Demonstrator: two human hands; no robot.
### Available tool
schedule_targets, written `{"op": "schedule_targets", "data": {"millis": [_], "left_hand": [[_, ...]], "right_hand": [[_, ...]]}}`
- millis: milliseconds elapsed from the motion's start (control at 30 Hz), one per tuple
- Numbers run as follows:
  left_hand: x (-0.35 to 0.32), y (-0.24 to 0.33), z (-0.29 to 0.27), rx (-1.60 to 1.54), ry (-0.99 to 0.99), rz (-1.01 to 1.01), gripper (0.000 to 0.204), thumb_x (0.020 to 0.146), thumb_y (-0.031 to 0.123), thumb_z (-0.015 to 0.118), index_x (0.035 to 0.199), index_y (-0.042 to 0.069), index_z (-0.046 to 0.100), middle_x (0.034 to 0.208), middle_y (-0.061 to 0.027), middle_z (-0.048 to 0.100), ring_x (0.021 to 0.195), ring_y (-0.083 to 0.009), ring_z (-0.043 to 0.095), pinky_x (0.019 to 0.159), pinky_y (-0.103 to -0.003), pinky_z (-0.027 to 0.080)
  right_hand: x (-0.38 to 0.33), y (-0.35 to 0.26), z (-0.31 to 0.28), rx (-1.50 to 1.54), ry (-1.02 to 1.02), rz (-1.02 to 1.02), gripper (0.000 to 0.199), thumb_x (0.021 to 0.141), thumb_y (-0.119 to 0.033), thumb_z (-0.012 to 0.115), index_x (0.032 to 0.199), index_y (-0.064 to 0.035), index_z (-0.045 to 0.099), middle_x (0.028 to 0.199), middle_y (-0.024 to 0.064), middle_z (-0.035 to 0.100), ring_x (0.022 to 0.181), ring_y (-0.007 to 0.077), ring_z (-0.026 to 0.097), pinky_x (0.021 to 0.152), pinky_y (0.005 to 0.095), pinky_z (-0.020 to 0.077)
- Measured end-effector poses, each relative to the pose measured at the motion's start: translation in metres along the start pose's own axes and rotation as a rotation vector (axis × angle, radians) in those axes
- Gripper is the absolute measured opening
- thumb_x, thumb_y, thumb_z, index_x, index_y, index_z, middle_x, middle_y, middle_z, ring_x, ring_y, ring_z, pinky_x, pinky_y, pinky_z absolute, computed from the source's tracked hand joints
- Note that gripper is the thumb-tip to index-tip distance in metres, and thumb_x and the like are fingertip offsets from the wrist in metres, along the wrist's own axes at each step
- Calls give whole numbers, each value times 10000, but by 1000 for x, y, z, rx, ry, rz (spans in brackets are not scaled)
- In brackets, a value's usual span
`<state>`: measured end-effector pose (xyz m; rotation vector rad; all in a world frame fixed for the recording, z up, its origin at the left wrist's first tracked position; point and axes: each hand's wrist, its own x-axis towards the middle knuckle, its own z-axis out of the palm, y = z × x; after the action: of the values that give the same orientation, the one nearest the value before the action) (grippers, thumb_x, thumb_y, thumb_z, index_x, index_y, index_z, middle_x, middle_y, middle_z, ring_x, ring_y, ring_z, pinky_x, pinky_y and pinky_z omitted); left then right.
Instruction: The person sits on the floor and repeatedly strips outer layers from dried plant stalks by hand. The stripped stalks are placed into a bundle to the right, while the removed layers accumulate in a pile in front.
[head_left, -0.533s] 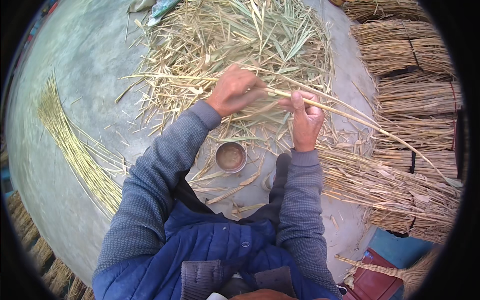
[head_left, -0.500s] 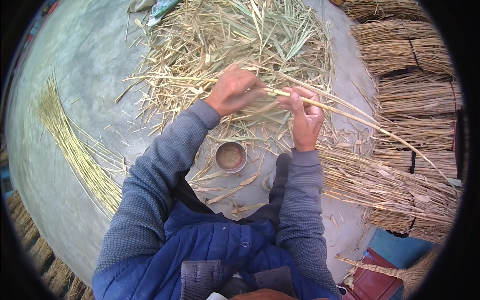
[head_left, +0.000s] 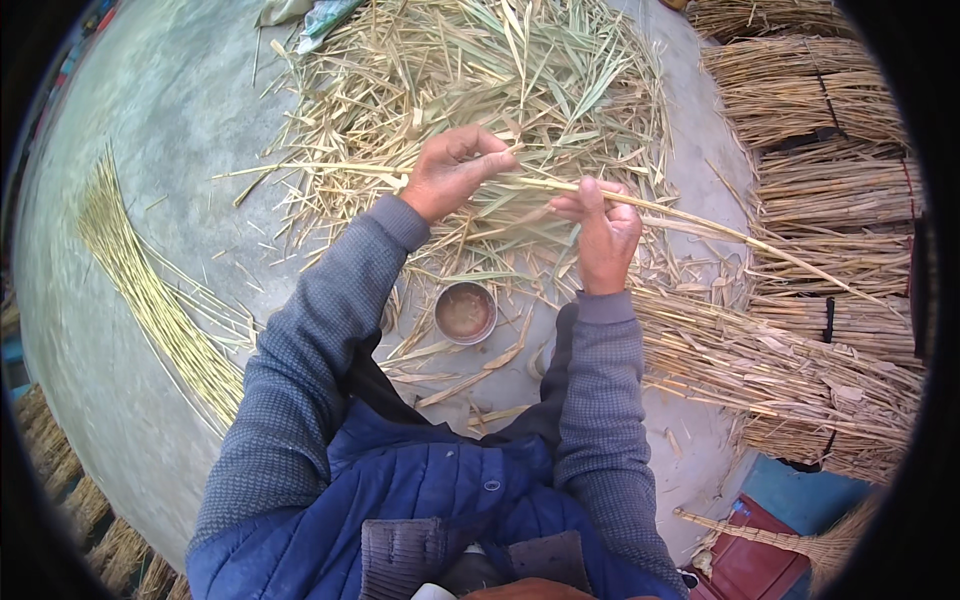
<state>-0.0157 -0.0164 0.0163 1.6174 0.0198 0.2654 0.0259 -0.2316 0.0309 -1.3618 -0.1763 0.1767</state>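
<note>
A long, thin, yellowish plant stalk crosses in front of me, sloping down to the right over the bundles. My right hand is closed round it, thumb on top. My left hand has thumb and fingers pinched together just above the stalk; what lies between the tips is too small to make out. Behind that hand the stalk is hidden, and its thin end shows again on the left. Under both hands spreads a heap of dry leaves and straw. A small round metal bowl stands on the floor before me.
Cleaned thin stalks lie in a sheaf on the grey floor at left. Loose stalks spread at right, beside stacked tied bundles. A broom lies over a dark red flat object at lower right.
My left hand has shifted slightly left and up, its fingertips now farther from my right hand. The stalk has slid a little to the left, and its right part sits higher.
</note>
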Motion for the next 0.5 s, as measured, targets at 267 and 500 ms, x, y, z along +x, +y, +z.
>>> {"op": "schedule_targets", "data": {"millis": [267,500], "left_hand": [[3,-5,-51,356,-250,6,291,796,232,834,992,38,740,912,-44,715,892,-143,665,822,-300,521],[-6,-12,-49,255,-81,17,159,854,172,795,908,30,747,834,-34,719,754,-96,656,693,-238,520]], "right_hand": [[9,-4,-8,-16,39,-37,329,976,-283,663,1002,39,600,849,178,703,701,209,720,630,278,596],[11,-6,-5,-21,54,-32,350,970,-304,670,995,38,603,844,174,701,684,204,714,614,272,593]]}}
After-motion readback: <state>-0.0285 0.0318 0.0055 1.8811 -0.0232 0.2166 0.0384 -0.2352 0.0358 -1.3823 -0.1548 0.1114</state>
